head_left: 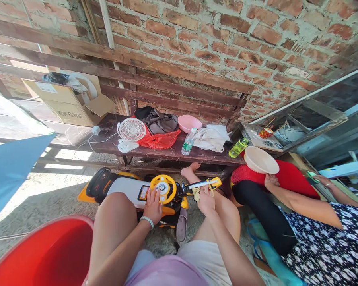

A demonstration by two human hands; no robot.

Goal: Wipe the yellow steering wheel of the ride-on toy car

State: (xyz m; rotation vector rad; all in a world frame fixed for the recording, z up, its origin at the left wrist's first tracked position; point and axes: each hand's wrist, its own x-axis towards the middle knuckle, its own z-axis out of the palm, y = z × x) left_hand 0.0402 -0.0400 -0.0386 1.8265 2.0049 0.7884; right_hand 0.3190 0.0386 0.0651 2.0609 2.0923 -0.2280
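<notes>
A yellow and black ride-on toy digger [125, 187] with a white seat stands between my knees and the bench. My left hand [153, 207], a beaded bracelet at its wrist, lies over the lower rim of the yellow steering wheel [171, 183], fingers stretched out towards the hub. In my right hand [207, 201] is a pale yellow cloth [196, 194], pinched against the toy's digging arm [201, 183]. Part of the cloth hangs out beside my fingers. A purple-grey slipper [181, 225] is on the ground below the toy.
The wooden bench [164, 154] bears a white fan [132, 129], a water bottle [189, 142], a pink basin [189, 123] and a cardboard box [68, 105]. A red tub [47, 254] stands at left. At right a co-worker's hand [271, 180] touches a cream bowl [261, 159].
</notes>
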